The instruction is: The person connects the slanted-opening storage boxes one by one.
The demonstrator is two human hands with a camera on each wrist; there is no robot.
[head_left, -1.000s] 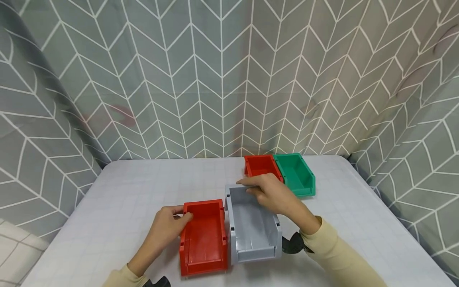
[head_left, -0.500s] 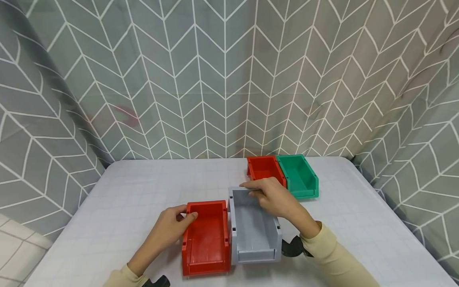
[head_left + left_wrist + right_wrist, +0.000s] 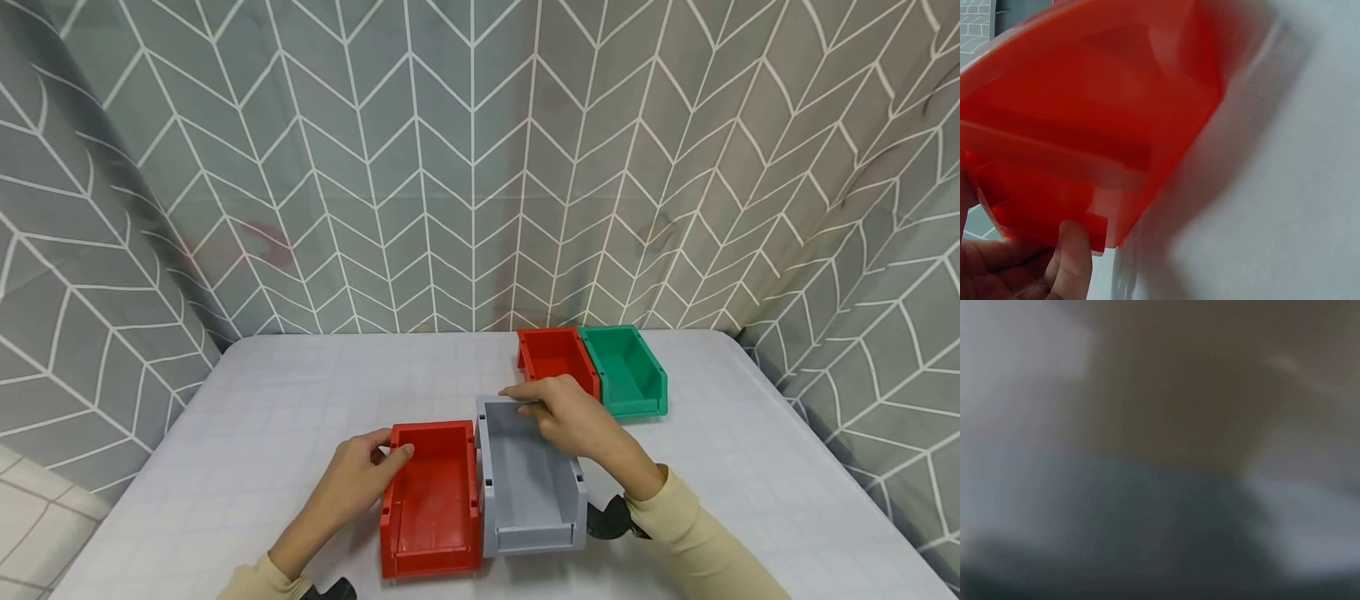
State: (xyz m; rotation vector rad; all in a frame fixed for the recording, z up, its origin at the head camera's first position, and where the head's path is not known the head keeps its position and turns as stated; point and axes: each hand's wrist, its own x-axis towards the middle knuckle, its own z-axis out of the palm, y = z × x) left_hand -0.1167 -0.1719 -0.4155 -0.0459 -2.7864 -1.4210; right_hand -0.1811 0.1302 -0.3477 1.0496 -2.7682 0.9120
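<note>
My left hand (image 3: 360,475) grips the left wall of a red storage bin (image 3: 433,492), its thumb inside the rim. In the left wrist view the fingers (image 3: 1074,256) curl round the edge of the same red bin (image 3: 1079,94). Right beside it, side against side, a grey storage bin (image 3: 531,475) sits slightly higher. My right hand (image 3: 573,417) holds that grey bin by its back rim, index finger lying along the top edge and other fingers tucked inside. Blur in the right wrist view hides any detail.
Behind my right hand, a second red bin (image 3: 555,354) and a green bin (image 3: 624,371) stand side by side near the table's back edge. The white table (image 3: 315,383) meets a grey patterned curtain (image 3: 465,167) at the back and sides.
Both hands keep their hold on the red and grey bins. The grey bin's back end has dipped very slightly; the whole view shifted a little early on.
</note>
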